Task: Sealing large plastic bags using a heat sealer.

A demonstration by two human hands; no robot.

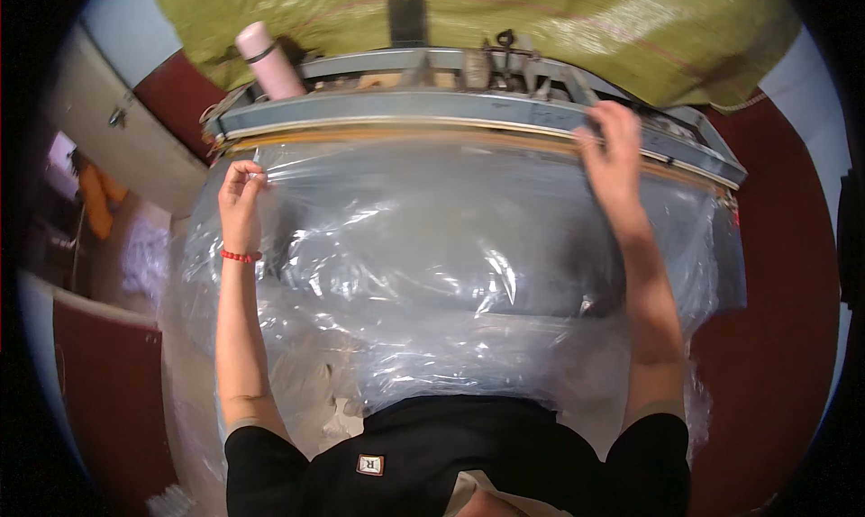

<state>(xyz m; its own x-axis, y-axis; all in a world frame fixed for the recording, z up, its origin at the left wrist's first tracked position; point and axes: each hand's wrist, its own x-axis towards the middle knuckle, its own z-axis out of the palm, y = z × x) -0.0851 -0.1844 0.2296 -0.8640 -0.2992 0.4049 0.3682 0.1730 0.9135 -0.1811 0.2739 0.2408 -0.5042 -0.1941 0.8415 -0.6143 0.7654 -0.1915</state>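
A wide sheet of clear plastic film (441,211) lies over the dark table and drapes toward my body, wrinkled and glossy. My left hand (241,188), with a red bead bracelet (241,257) at its wrist, pinches the film near its far left edge. My right hand (614,152) is over the far right part of the film, its fingers reaching up to a long grey metal bar (396,107). The thumb and fingers of that hand stand apart, slightly blurred, and nothing shows between them. Whether it touches the bar is hard to see.
Behind the bar, a metal frame holds a pink roll (268,59) at the left and black-handled scissors (506,44). A yellow-green woven sheet (559,22) hangs beyond. A door (117,112) stands at the left; dark red wall panels (775,247) flank the table.
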